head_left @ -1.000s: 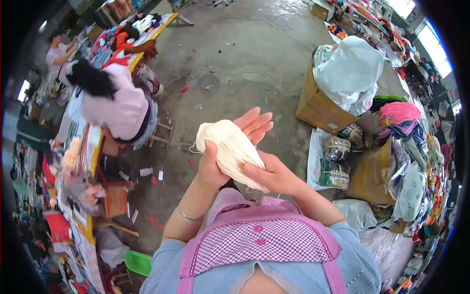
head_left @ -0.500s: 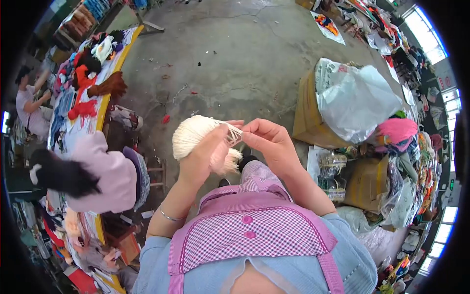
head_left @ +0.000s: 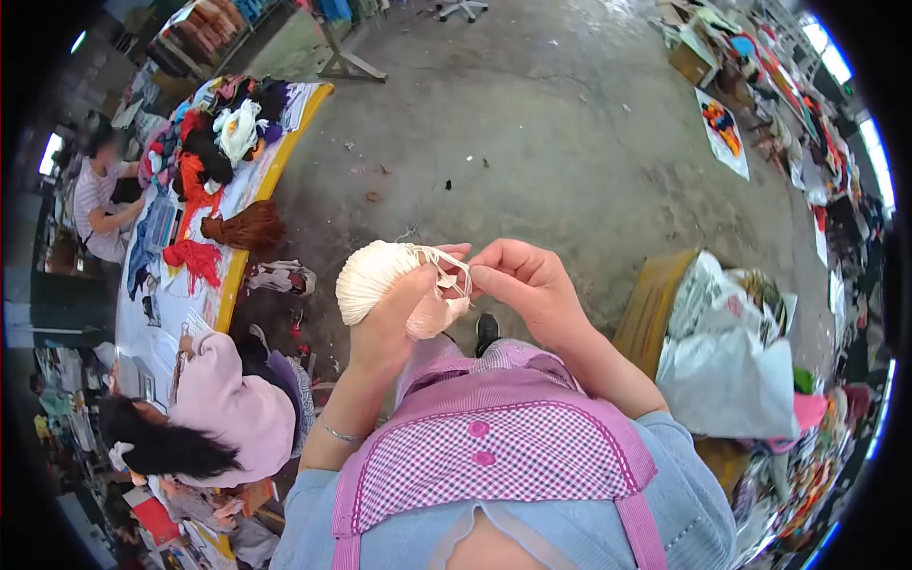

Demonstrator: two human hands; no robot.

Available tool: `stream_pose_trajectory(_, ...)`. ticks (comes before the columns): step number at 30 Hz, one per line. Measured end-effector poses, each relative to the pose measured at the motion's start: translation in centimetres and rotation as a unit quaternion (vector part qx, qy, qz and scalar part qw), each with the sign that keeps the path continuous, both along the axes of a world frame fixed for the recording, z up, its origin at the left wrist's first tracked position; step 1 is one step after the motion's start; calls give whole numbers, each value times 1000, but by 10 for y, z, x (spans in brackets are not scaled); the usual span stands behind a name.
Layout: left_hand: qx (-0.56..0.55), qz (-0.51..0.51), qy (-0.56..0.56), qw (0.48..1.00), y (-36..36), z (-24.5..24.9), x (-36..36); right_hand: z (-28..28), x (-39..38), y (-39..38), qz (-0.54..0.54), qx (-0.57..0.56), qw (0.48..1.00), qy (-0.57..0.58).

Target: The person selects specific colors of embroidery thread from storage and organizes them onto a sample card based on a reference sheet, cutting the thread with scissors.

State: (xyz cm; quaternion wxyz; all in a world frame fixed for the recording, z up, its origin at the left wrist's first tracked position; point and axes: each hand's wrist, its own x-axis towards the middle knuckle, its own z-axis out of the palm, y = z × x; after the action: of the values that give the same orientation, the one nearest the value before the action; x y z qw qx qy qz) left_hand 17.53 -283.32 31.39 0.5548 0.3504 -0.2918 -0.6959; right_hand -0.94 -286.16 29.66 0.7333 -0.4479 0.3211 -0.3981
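The apron [head_left: 513,385] is pink, with a bib [head_left: 418,475] in small pink, white and dark checks, edged in plain pink with darker stitching. Two round pink buttons [head_left: 479,428] sit one above the other at the bib's middle, and striped pink straps [head_left: 641,532] run from its corners. Around the bib shows a light blue knit top [head_left: 689,475] with a sheer, pale neckline trim [head_left: 537,541]. A thin silvery bracelet [head_left: 342,435] circles the left forearm [head_left: 326,450]; beyond the bib is a dark shoe [head_left: 487,329].
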Motion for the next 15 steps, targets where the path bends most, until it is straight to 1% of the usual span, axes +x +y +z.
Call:
stream_pose_trajectory(2,4,16,10,1000,-32,-1,1,3,4,-37,9,-6,1000,-2)
stream_pose_trajectory(4,-5,26,-30,999,-69,-6,3,3,10,-74,-2,-4,1000,18)
stream_pose_trajectory(5,-4,25,-32,999,-89,-8,3,-1,13,-94,-3,-3,1000,16)
stream_pose_trajectory(7,-22,23,-37,999,-130,-13,5,-10,17,-134,-6,-83,995,49)
stream_pose_trajectory(8,-24,20,-33,999,-148,-17,8,-16,19,-150,-9,-84,995,52)
stream_pose_trajectory(10,-14,3,3,1000,-193,-28,20,-24,26,-192,-78,-161,977,116)
stream_pose_trajectory(11,-59,-10,-7,998,-215,-36,27,-20,30,-211,-64,-43,997,19)
stream_pose_trajectory(12,-67,-10,-2,998,-241,-36,32,-20,33,-236,-60,-26,998,-15)
stream_pose_trajectory(13,-43,-42,39,997,-264,-34,35,-20,35,-261,-54,-4,997,-47)
stream_pose_trajectory(14,-16,-74,80,994,-285,-30,37,-24,38,-285,-39,-11,998,-51)
stream_pose_trajectory(15,-8,-55,79,995,-300,-26,37,-20,43,-302,-39,-8,998,-45)
